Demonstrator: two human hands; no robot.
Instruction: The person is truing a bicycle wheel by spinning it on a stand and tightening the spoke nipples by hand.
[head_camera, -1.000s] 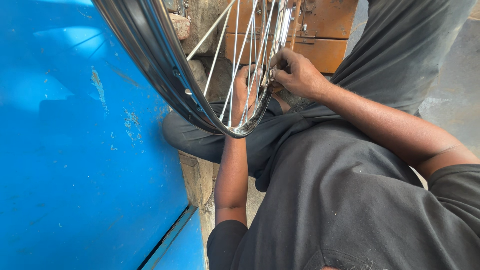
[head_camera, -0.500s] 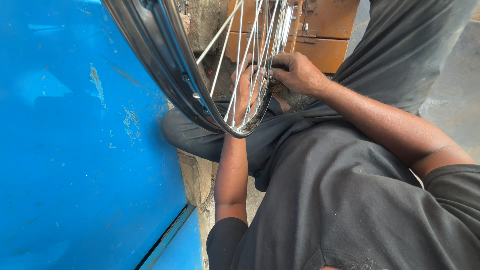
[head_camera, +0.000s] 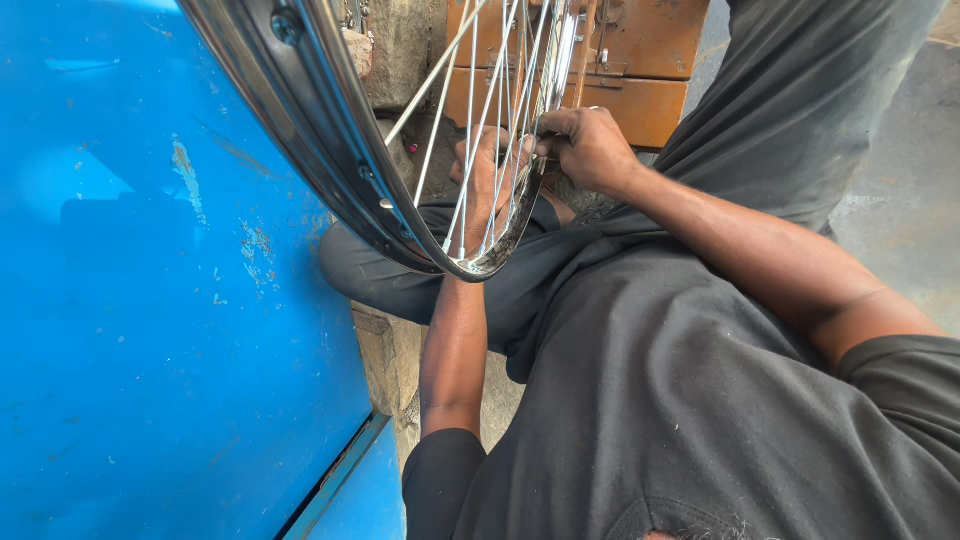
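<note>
Blue wall (head_camera: 150, 300) fills the whole left side, paint chipped in spots; its lower edge meets a blue ledge at the bottom, and only a narrow strip of stone block (head_camera: 385, 350) separates it from the person's leg. Dark shirt and trousers take up the right and lower frame (little free room there). Rusty brown metal box (head_camera: 640, 60) sits at the top, behind the wheel.

Bicycle wheel (head_camera: 330, 150) is held up, tilted, its dark rim sweeping from the top left down to a low point near the middle, close beside the blue wall; thin steel spokes (head_camera: 470, 130) fan upward from it. Left hand (head_camera: 485, 180) is behind the spokes, fingers curled around them near the rim; right hand (head_camera: 590, 150) is closed, fingertips pinching at the rim's far edge, whether on a small tool I cannot tell.
</note>
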